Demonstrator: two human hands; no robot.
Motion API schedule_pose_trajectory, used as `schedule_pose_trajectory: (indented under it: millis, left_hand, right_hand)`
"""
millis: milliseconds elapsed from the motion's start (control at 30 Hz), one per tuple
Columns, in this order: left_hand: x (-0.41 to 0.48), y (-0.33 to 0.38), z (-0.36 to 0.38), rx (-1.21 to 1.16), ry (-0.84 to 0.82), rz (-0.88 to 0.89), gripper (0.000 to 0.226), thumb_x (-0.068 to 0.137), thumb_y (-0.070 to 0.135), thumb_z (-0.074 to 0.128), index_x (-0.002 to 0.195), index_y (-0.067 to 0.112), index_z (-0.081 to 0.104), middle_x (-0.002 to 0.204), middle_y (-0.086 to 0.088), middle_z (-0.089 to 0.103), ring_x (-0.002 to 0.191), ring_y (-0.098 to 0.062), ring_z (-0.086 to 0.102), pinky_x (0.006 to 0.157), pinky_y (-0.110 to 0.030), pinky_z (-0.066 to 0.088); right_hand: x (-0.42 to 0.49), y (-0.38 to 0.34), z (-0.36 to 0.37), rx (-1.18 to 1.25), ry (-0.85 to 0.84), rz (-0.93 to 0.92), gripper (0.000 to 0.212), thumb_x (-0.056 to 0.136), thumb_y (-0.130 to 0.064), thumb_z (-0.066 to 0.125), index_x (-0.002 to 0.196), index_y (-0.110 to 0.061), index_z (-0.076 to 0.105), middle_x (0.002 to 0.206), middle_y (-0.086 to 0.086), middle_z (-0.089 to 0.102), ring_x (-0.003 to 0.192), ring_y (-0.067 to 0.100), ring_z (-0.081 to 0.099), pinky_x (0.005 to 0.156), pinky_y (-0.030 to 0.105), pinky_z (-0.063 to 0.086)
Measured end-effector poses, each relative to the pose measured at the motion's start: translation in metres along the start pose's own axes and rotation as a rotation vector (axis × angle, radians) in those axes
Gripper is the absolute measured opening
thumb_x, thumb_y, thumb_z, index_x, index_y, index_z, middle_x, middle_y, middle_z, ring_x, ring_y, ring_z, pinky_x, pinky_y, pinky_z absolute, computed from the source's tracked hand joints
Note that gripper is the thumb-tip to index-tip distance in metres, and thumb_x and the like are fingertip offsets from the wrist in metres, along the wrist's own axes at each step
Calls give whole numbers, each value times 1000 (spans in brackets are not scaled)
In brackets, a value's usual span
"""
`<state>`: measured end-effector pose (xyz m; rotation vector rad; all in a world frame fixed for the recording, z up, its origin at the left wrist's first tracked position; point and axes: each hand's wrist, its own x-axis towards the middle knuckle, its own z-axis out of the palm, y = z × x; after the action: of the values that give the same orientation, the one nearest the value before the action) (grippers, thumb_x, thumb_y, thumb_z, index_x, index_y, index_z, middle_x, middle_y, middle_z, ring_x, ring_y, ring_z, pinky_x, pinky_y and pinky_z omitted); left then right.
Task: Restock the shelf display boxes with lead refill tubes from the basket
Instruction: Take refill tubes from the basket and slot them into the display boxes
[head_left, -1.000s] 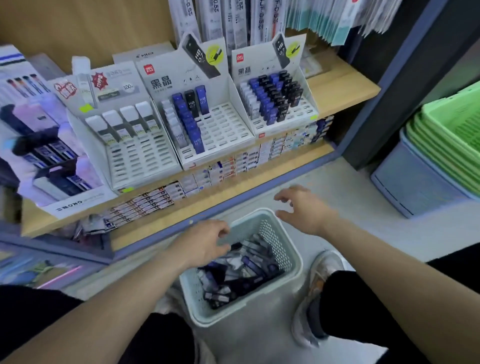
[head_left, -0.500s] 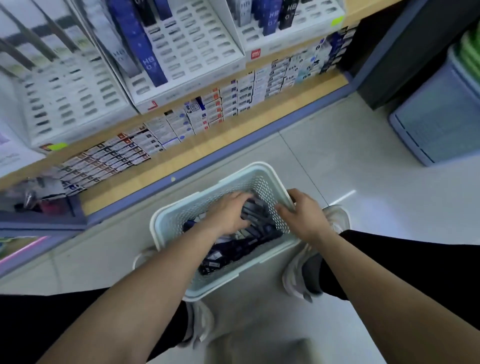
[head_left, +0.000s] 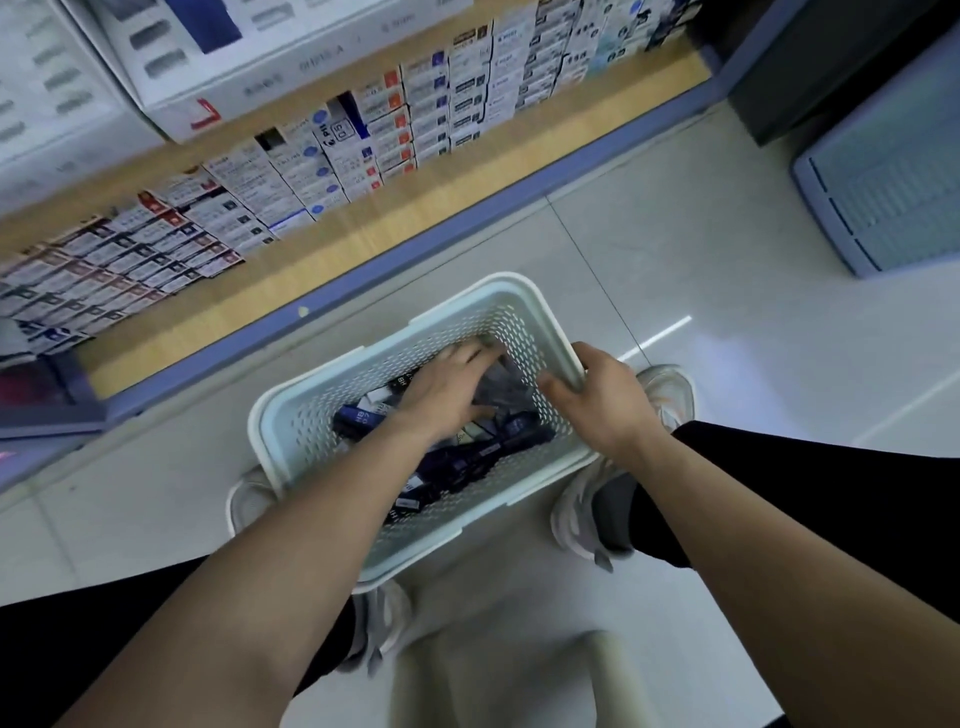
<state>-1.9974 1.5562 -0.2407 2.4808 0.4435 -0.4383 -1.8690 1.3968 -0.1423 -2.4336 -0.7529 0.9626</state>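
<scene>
- The floor (head_left: 701, 322) was pale glossy tile, with one streak of reflected light on it.
- The shelf (head_left: 395, 228) had a light wood-grain deck edged in blue-grey. Of the white slotted display boxes (head_left: 270, 78) only the lower fronts showed. A second earlier they had been in full view with many slots bare, so the restocking looked barely begun.
- Rows of small printed cartons (head_left: 332, 156) lay packed edge to edge beneath them.
- The basket (head_left: 470, 293), pale perforated plastic with rounded corners, sat on the floor between the person's shoes.
- The right hand (head_left: 610, 402) had hovered above the basket a second before. Now its grip was clamped on the near rim, thumb inside and fingers outside, and I took that as steadying it.
- The left hand (head_left: 447, 397) had gone deeper, towards the far corner, its grip spread flat over the pile. It was blurred, and I could not tell whether anything was caught under it.
- The lead refill tubes (head_left: 363, 415), slim dark blue and black cases with white labels, were all in a loose heap in the basket. None had reached the shelf.
</scene>
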Motion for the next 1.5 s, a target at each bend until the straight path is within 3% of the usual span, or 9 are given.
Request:
schedule_pose_trajectory:
  millis: [133, 233, 367, 567, 833, 933, 1100, 1300, 1500]
  left_hand:
    - [-3, 2, 3, -1, 21, -21, 89, 79, 39, 80, 153, 31, 30, 152, -3, 31, 132, -26, 45, 106, -39, 45]
    - [-3, 2, 2, -40, 16, -7, 90, 78, 34, 83, 153, 29, 33, 161, 2, 23, 140, -29, 38, 112, -45, 41]
    - [2, 3, -8, -48, 3, 25, 82, 78, 30, 83, 149, 21, 42, 156, 2, 39, 134, -25, 49, 110, -40, 43]
    - [0, 1, -11, 72, -10, -8, 64, 82, 48, 76, 139, 29, 55, 151, 10, 45, 132, -22, 50, 101, -44, 50]
    - [-6, 12, -2, 273, 69, -20, 70, 91, 55, 59, 152, 29, 38, 159, 9, 34, 128, -22, 40, 97, -35, 39]
    - [-6, 13, 3, 299, 103, -18, 69, 92, 53, 59, 151, 22, 40, 157, 5, 38, 128, -25, 39, 99, -35, 35]
    - [-3, 5, 4, 142, 43, 56, 64, 90, 46, 66, 143, 15, 48, 145, -5, 54, 132, -26, 49, 113, -37, 32]
    - [0, 4, 0, 27, -60, 8, 64, 89, 44, 69, 142, 18, 46, 143, -6, 47, 128, -28, 50, 109, -44, 40]
    - [0, 3, -10, -87, -193, -126, 67, 85, 57, 67, 138, 21, 47, 138, -3, 37, 107, -19, 54, 96, -37, 48]
  right_hand:
    - [1, 1, 1, -11, -11, 5, 27, 94, -44, 60, 99, -17, 60, 83, 3, 62, 70, 19, 59, 55, 29, 42]
    - [2, 2, 1, -6, -10, 6, 28, 93, -43, 61, 97, -16, 60, 83, 5, 61, 72, 22, 59, 56, 31, 39]
    - [2, 1, 1, -13, -14, 14, 29, 93, -43, 62, 95, -14, 59, 81, 6, 60, 71, 24, 57, 54, 31, 36]
    - [1, 0, 0, -13, -18, 20, 26, 93, -42, 62, 90, -18, 56, 74, 0, 58, 63, 12, 53, 50, 27, 35]
    - [2, -1, -2, -15, -44, 34, 25, 94, -41, 62, 89, -17, 55, 72, -2, 56, 62, 11, 52, 49, 26, 34]
    - [2, -2, -2, -9, -49, 33, 25, 94, -40, 62, 89, -16, 55, 72, -1, 56, 61, 11, 51, 49, 26, 36]
    - [3, -2, -2, 15, -60, 43, 24, 94, -40, 62, 86, -19, 53, 71, -2, 55, 61, 12, 50, 50, 27, 35]
    - [2, -3, -3, 8, -60, 40, 23, 94, -39, 62, 84, -21, 51, 70, -4, 54, 60, 10, 49, 48, 26, 33]
    - [1, -4, -4, -2, -75, 32, 22, 95, -37, 61, 87, -18, 53, 70, -2, 54, 60, 12, 49, 49, 28, 34]
